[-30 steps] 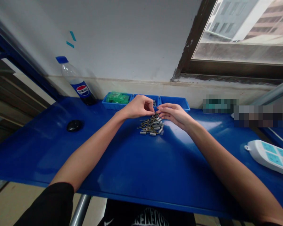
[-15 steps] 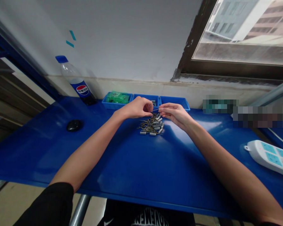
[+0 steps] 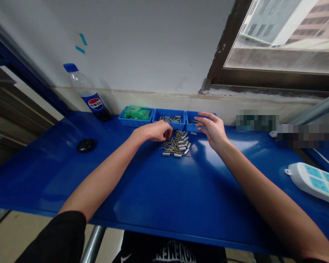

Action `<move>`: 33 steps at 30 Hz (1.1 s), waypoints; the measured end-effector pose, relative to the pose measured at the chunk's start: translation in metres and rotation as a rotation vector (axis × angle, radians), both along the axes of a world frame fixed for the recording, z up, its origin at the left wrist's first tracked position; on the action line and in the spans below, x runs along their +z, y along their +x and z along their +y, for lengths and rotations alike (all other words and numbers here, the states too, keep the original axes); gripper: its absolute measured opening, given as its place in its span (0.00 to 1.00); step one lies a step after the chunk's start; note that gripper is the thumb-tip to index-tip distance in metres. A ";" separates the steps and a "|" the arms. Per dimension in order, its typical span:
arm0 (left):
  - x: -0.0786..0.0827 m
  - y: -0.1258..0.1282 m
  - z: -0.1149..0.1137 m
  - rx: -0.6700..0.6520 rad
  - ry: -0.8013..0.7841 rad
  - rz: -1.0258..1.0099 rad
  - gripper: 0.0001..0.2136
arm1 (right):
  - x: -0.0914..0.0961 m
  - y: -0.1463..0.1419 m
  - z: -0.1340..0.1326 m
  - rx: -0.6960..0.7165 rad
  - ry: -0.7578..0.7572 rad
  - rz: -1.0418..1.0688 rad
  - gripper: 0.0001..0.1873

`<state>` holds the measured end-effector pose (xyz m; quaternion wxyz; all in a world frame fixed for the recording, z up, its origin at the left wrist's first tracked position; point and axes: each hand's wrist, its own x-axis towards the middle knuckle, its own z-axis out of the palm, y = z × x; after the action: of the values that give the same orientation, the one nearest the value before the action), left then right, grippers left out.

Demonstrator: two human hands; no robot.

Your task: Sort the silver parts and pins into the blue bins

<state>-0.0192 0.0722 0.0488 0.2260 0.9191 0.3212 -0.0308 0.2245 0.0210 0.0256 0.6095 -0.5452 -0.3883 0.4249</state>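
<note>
Between the hands (image 3: 159,130) (image 3: 214,130), nearer the left, a metal-parts pile (image 3: 178,147).

The Pepsi bottle (image 3: 83,89) carries a blue label (image 3: 95,103) with the red, white and blue Pepsi globe — small Chinese characters across it. On the black garment (image 3: 142,248), a white Nike swoosh (image 3: 125,258) and curved lettering (image 3: 174,252) — apparently "MOVEMEN", partly cut off.

I am seeing a short black sleeve (image 3: 56,237) on the left arm (image 3: 104,173). More black cloth (image 3: 208,252) is showing down low, with big white letters (image 3: 173,256) curving across it and a little white tick (image 3: 125,258) sitting beside them. The left hand (image 3: 157,130) and right hand (image 3: 215,132) are going bare.
</note>
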 end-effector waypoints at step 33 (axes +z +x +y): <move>0.003 0.010 -0.006 0.002 -0.119 -0.608 0.05 | -0.049 -0.010 -0.005 0.452 0.208 -0.167 0.18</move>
<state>-0.0093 0.0665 0.0521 0.3652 0.8710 0.2377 0.2270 0.2141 0.0156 -0.0229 0.5178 -0.4120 -0.5908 0.4616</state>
